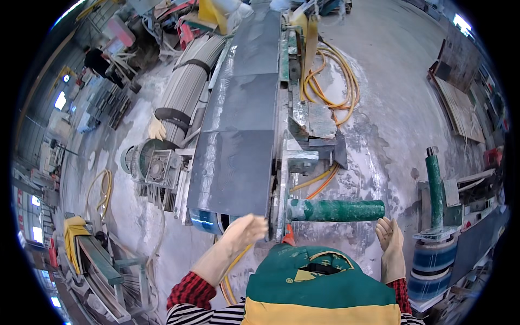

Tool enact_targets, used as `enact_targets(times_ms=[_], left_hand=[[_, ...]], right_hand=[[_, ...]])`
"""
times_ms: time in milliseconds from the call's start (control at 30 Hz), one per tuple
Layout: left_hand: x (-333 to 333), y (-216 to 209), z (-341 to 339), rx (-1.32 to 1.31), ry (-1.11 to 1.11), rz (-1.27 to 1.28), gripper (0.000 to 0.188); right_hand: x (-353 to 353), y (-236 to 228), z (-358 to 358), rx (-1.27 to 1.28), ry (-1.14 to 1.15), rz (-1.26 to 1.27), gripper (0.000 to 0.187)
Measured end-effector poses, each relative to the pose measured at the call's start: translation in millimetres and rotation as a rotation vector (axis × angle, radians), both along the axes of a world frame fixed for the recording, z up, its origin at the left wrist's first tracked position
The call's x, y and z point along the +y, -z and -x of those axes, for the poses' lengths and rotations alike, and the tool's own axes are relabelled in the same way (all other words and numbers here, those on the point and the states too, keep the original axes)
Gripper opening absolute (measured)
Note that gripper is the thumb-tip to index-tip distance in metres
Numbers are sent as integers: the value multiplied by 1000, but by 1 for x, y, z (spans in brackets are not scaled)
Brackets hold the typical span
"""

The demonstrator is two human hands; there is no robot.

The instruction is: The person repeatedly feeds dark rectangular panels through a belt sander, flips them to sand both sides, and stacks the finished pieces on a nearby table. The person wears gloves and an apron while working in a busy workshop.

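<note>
Both of my hands wear pale cream gloves. My left hand (250,229) is at the near end of a long conveyor, with its fingers stretched to the right by the metal side frame (279,179); I cannot tell if it touches it. Dark grey flat slabs (233,168) lie end to end along the conveyor, above a blue roller (203,220). My right hand (388,236) is raised, fingers up and apart, just below the free end of a green cylinder (338,210) that sticks out sideways from the frame. Neither hand appears to hold anything.
A motor (157,165) and a strapped bundle of long grey strips (184,81) lie left of the conveyor. Coiled yellow hose (352,92) rests on the floor at right. A green post on blue rollers (435,260) stands at my right. Another person (97,62) is far left.
</note>
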State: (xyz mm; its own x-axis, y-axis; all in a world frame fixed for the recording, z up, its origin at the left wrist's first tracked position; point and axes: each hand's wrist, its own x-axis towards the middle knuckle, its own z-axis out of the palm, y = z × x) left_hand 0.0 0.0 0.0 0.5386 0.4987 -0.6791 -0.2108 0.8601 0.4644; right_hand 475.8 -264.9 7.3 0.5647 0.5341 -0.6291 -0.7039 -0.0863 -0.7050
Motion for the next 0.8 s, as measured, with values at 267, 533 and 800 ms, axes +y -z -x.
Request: enact_targets(times_ms=[267,533,800], left_hand=[[40,12,112,49,-564,-70,20],[57,39,109,-177,-699,-101,7],[98,-102,84,313,-547,-747,13]], right_hand=[[83,80,80,80,-94,-11,48],[151,37,109,-40,-132,77,47],[142,41,76,-89,-137,76,42]])
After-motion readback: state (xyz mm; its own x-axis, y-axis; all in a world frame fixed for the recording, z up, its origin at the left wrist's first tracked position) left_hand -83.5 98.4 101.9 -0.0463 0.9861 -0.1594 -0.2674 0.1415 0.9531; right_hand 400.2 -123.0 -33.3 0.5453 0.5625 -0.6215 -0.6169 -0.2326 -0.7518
